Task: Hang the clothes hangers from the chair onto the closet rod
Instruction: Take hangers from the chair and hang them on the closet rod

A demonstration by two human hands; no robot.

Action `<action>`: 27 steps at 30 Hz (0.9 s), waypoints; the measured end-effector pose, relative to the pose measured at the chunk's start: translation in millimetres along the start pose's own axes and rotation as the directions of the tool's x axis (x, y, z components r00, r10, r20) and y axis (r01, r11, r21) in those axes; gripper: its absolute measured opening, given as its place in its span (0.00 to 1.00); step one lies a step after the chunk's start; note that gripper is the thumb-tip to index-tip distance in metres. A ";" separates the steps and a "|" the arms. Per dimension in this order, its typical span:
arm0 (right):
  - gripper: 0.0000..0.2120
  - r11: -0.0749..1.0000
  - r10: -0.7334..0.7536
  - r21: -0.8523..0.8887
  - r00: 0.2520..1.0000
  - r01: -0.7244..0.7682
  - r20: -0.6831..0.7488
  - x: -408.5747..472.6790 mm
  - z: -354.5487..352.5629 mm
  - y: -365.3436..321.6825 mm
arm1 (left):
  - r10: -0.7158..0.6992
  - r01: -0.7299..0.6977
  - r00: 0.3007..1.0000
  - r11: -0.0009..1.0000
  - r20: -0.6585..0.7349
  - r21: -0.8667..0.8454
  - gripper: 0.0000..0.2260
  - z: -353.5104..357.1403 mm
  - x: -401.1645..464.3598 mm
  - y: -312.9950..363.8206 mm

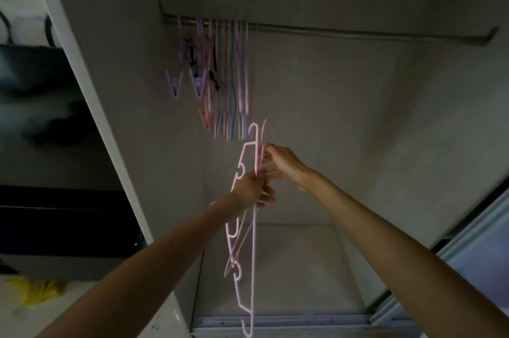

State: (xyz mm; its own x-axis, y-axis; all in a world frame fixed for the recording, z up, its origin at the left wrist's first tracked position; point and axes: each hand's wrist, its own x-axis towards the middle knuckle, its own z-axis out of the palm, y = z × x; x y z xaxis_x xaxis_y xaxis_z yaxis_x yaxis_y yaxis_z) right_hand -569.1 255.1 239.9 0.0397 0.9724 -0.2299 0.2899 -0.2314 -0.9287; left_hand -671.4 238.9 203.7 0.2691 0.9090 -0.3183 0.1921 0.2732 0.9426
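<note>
Head view: looking into a dim closet, with two bare arms reaching in from the bottom
Closet rod (pixel 358 31): a long metal bar that runs across the top of the closet, high above both hands
Hung hangers (pixel 234 75): a bunch of pink, purple and blue ones already on the left part of the rod, packed close together
Clip hangers (pixel 187 81): two light purple ones with clips at the left end of the bunch, with something black and thin between them
Pink hangers (pixel 253 255): a few thin pink ones held in the middle of the closet, below the hung bunch and not on the rod; they hang on their edge, one hook points up near the hung bunch and another hook sits low by the closet floor
Left hand (pixel 249 187): fingers curled round the pink hangers, about half way along them
Right hand (pixel 282 162): just above the left hand, fingertips pinching a thin pink hanger close to its hook
Closet floor (pixel 289 268): pale and flat, under the held hangers
Sliding door (pixel 468 255): a light panel at the right edge
Dark shelves (pixel 55 144): at the left, outside the closet wall, with blurry black things on them
Yellow thing (pixel 35 289): low at the left, too blurry to tell what it is
</note>
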 end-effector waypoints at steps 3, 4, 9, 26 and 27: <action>0.19 0.999 0.012 0.051 1.000 -0.011 -0.013 3.3 -3.5 0.7 | -0.039 0.035 0.999 0.996 0.038 0.086 0.16 -0.8 4.1 13.2; 0.18 0.996 0.018 0.092 1.000 -0.017 -0.013 2.2 -4.2 3.1 | -0.051 0.045 0.998 0.992 0.046 0.116 0.16 -1.4 5.4 15.1; 0.12 0.965 0.037 0.263 0.992 -0.003 -0.125 -0.1 -24.1 3.3 | -0.047 0.031 0.991 0.991 0.122 0.127 0.17 4.4 20.9 41.4; 0.09 0.985 -0.166 -0.101 0.920 0.138 -0.355 -9.2 -96.3 15.3 | -0.065 -0.069 0.895 0.957 0.440 0.282 0.15 59.6 25.0 79.8; 0.09 0.978 -0.203 -0.116 0.917 0.173 -0.345 -9.7 -99.7 17.8 | -0.039 -0.090 0.891 0.961 0.452 0.261 0.15 58.7 24.8 79.6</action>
State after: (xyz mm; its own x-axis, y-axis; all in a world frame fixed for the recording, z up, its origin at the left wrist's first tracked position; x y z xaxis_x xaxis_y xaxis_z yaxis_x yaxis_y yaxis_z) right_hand -468.9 244.6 254.7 0.3072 0.9485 0.0778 0.4015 -0.0550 -0.9142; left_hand -594.0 264.7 265.0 0.6585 0.6573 -0.3664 0.4072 0.0983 0.9081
